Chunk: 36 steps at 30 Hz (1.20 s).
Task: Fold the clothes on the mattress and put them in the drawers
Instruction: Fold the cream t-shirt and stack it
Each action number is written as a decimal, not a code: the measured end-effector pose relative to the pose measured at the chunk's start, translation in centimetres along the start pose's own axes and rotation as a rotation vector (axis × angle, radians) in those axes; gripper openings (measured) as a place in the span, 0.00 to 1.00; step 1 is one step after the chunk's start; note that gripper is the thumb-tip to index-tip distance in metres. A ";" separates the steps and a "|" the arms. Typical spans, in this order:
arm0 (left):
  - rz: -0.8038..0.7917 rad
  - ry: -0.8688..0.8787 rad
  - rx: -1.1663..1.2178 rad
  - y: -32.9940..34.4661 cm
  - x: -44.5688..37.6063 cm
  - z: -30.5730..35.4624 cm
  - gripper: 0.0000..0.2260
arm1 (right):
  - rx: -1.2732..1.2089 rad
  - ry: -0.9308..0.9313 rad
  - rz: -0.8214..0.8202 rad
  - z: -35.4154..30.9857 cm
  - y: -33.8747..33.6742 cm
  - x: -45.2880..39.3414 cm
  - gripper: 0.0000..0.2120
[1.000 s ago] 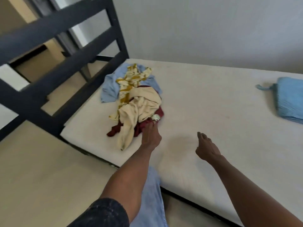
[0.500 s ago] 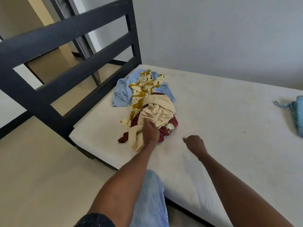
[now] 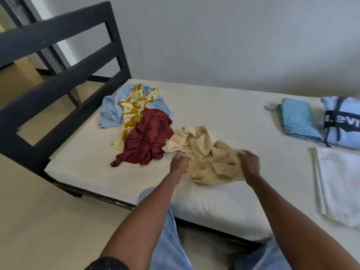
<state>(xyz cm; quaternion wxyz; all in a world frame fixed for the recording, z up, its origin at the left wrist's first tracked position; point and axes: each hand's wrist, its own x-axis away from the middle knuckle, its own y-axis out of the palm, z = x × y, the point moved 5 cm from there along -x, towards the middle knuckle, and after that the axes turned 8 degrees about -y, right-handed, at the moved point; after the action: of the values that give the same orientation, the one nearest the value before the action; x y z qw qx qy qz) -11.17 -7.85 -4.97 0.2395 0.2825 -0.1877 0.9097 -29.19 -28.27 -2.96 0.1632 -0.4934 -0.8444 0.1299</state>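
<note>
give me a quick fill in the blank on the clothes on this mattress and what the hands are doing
1. Both hands, the left hand and the right hand, grip the crumpled ____ garment.
2. The maroon garment lies partly on top of the ____ patterned cloth.
3. The hoodie at the mattress's right edge is printed with the word ____.

Missing words: beige; yellow; Levi's

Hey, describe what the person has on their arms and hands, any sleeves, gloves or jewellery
Both forearms are bare. The left hand and right hand wear no gloves, and no rings, watch or bracelet can be seen, though the right hand is blurred. A dark speckled short sleeve shows at the left upper arm. Light blue jeans cover the legs below.
</note>
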 end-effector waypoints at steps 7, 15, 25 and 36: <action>-0.336 -0.192 -0.193 7.8 1.6 -5.8 0.20 | 0.260 0.362 -0.992 6.1 0.5 6.3 0.14; 0.111 0.022 -0.332 5.4 1.2 -3.4 0.12 | -0.092 0.343 -0.489 6.8 -2.9 5.3 0.06; -0.116 -0.240 0.266 4.6 2.9 -2.6 0.08 | 0.552 0.407 0.289 6.1 -6.7 5.0 0.13; 0.359 0.286 -0.946 2.7 4.0 -1.7 0.21 | 0.540 0.189 -0.464 6.9 2.7 6.9 0.42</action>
<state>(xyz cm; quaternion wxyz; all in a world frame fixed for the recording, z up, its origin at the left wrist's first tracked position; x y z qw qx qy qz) -16.31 -7.90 -4.44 0.2042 -0.0202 -0.5889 0.7817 -33.08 -21.35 -9.29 0.3901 -0.2376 -0.8503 0.2613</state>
